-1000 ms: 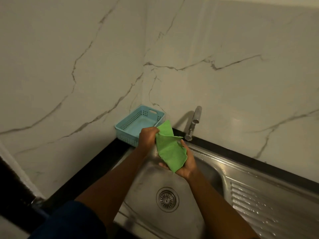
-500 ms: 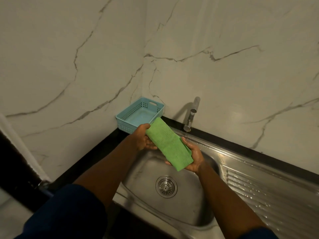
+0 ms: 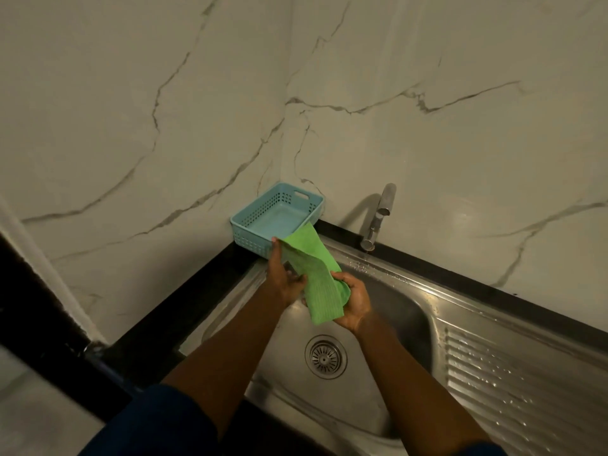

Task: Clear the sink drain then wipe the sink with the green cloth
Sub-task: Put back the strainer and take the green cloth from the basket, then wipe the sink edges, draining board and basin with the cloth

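Both hands hold the green cloth above the sink.

The cloth (image 3: 312,274), folded into a long strip, hangs in the air over the back left of the sink (image 3: 408,311), above and behind the drain (image 3: 325,357). The left hand (image 3: 283,278) pinches its upper edge near the top corner, which overlaps the front rim of the blue basket (image 3: 250,222). The right hand (image 3: 353,301) cups the lower part, fingers curled around the strip. The drain strainer looks bare. A tap (image 3: 378,218) stands at the back rim, and the ribbed drainboard (image 3: 526,390) to the right shows water drops.
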